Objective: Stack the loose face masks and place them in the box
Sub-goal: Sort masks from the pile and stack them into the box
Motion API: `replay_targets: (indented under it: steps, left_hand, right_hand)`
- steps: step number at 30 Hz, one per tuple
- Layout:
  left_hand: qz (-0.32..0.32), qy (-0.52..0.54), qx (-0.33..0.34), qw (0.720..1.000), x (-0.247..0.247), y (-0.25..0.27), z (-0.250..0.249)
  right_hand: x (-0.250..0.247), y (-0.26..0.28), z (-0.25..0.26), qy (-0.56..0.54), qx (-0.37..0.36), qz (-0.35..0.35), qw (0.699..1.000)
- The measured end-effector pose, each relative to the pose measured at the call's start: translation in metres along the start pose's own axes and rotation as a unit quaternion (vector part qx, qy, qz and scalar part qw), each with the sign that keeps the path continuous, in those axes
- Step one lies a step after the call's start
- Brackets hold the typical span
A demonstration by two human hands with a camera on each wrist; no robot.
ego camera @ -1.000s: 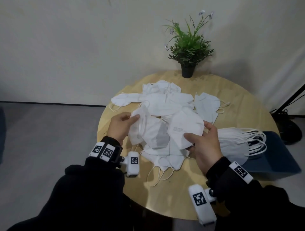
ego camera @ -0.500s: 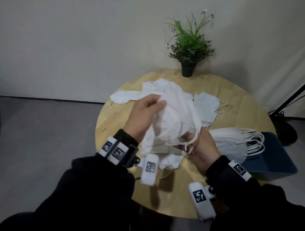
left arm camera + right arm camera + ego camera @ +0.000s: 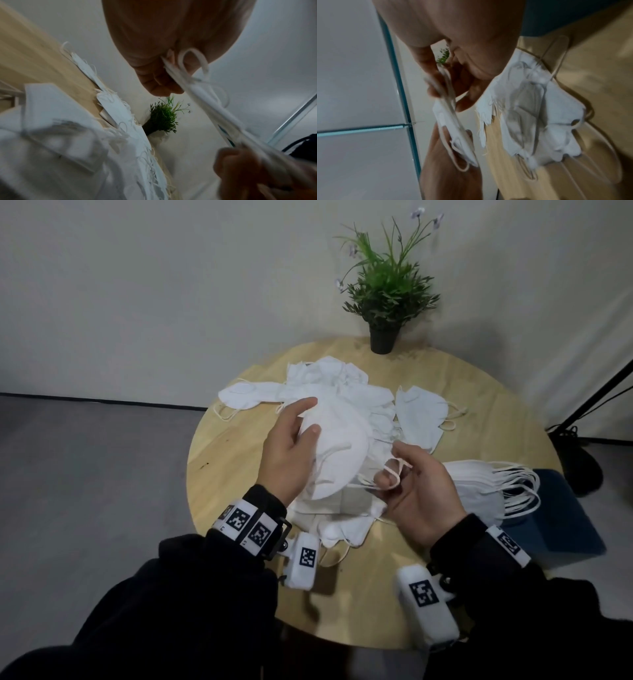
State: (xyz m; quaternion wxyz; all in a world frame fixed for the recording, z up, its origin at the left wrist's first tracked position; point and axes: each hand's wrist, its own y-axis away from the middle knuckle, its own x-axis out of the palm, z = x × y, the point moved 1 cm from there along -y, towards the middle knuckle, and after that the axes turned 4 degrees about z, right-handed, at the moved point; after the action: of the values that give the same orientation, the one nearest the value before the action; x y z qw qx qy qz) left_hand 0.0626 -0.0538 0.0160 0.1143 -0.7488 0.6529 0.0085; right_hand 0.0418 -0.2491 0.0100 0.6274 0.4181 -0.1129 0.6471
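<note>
hands: 2, left hand (image 3: 291,453) and right hand (image 3: 421,491)
held masks: a few pressed flat together (image 3: 337,450) between both grips; exact count can't tell
loose masks: heap (image 3: 342,392) beyond the grips, at least 6, overlapping so no exact count
lone mask: 1 (image 3: 419,419) just beyond the right grip
stacked masks: 1 stack (image 3: 479,484), right of the right grip; ear loops fan out, roughly 10, unclear
box: 1, blue (image 3: 561,518), right of the right grip
plant: 1, potted (image 3: 385,299), far beyond the grips
tabletop: 1, round wood (image 3: 239,460)
wrist cameras: 2 white units (image 3: 303,559)
</note>
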Motion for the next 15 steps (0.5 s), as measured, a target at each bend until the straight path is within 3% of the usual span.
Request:
replay_targets:
  steps: [3,7,10,12,15]
  left_hand:
    - [0.001,-0.010,0.021,1.000,0.003,0.006,-0.003]
    - [0.004,-0.043,0.045,0.998,0.002,0.013,-0.008]
    - [0.028,-0.054,0.058,0.996,-0.002,0.015,-0.010]
    - [0.039,-0.074,0.060,0.995,-0.010,0.014,-0.008]
    - [0.042,-0.092,0.061,0.993,-0.020,0.014,-0.011]
  right_hand:
    - [0.002,0.002,-0.005,0.136,-0.027,0.028,0.990]
    - [0.007,0.010,-0.008,0.328,-0.083,0.075,0.938]
    - [-0.002,0.006,-0.008,0.394,-0.093,0.041,0.914]
    - [-0.005,0.007,-0.003,0.383,-0.088,-0.009,0.920]
    - [-0.007,0.012,0.012,0.260,-0.045,-0.013,0.964]
